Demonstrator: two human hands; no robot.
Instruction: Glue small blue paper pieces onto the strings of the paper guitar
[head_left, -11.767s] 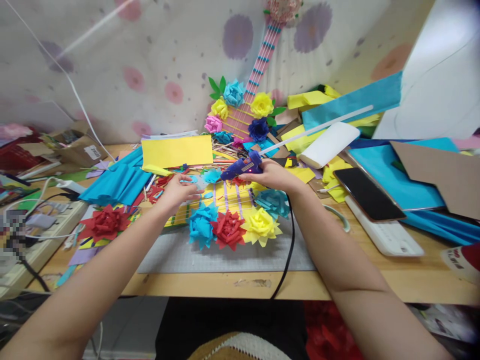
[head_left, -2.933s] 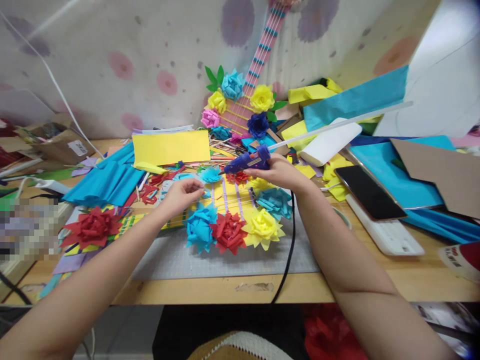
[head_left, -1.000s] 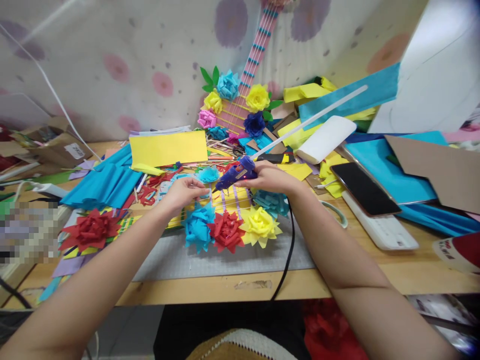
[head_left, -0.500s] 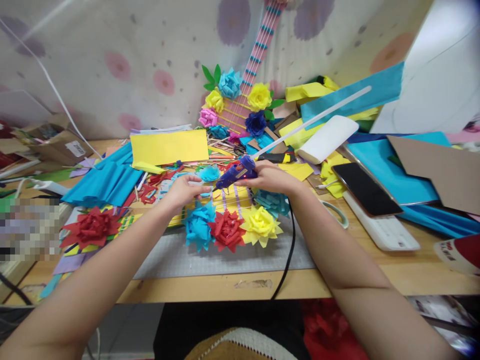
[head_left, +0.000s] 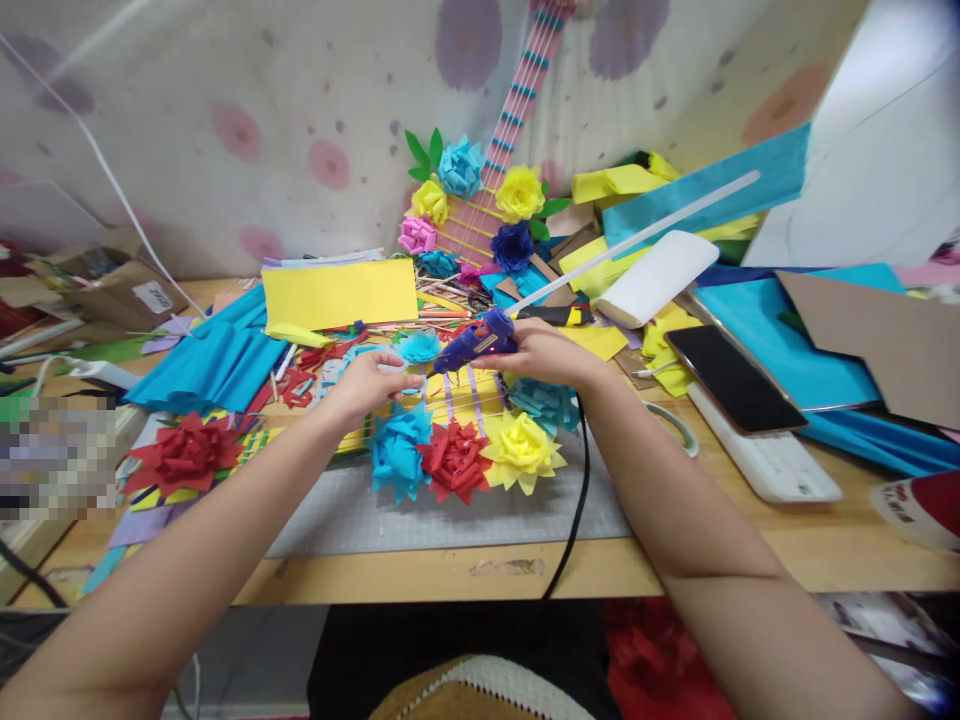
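My right hand (head_left: 551, 352) grips a dark blue hot glue gun (head_left: 478, 343), its nozzle pointing left and down. A long white glue stick (head_left: 637, 240) juts from the gun's back. Close to the nozzle, my left hand (head_left: 375, 382) is closed in a pinch; what lies between its fingertips is too small to make out. Under both hands is a yellow piece with purple strips (head_left: 466, 400). Along its front edge sit a blue paper flower (head_left: 401, 452), a red paper flower (head_left: 454, 460) and a yellow paper flower (head_left: 523, 450).
A grey cutting mat (head_left: 337, 520) lies beneath. Another red flower (head_left: 184, 455) is at left. A pink paper guitar (head_left: 480, 215) with flowers leans at the back. A phone (head_left: 735, 378) rests on a white case at right, near a cup (head_left: 919, 508). The gun's black cord (head_left: 581, 500) hangs over the table edge.
The glue gun's nozzle has drawn slightly right, away from my left fingertips, and the glue stick has shifted a little to the right. The rest looks the same.
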